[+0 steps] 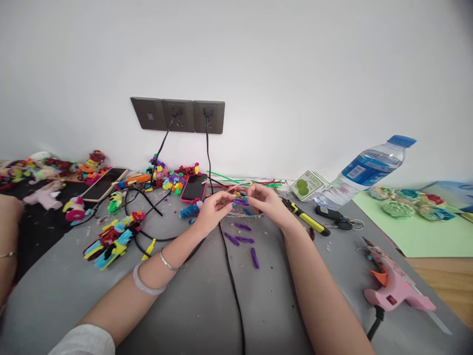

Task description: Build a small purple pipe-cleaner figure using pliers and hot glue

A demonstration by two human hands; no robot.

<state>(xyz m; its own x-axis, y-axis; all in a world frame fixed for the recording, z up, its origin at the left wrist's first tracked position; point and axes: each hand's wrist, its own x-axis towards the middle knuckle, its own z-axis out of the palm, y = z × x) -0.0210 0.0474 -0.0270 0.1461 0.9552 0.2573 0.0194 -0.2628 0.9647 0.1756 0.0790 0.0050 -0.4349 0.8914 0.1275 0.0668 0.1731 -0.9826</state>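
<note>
Between the fingertips of my left hand and my right hand is a short purple pipe cleaner piece. Both hands are pinched closed at its two ends, held just above the grey table. Below them lie several folded purple pipe cleaner pieces, loose on the tabletop. Beside my left hand rests a blue fuzzy roll. A yellow and black cutter lies to the right of my right hand. Behind the hands, long pipe cleaners stretch along the wall, partly hidden by my fingers.
A pink glue gun lies at the right, near car keys, a tilted water bottle and a green-white box. Colourful pipe cleaner figures, phones and black cables occupy the left and middle. Another person's arm shows at far left.
</note>
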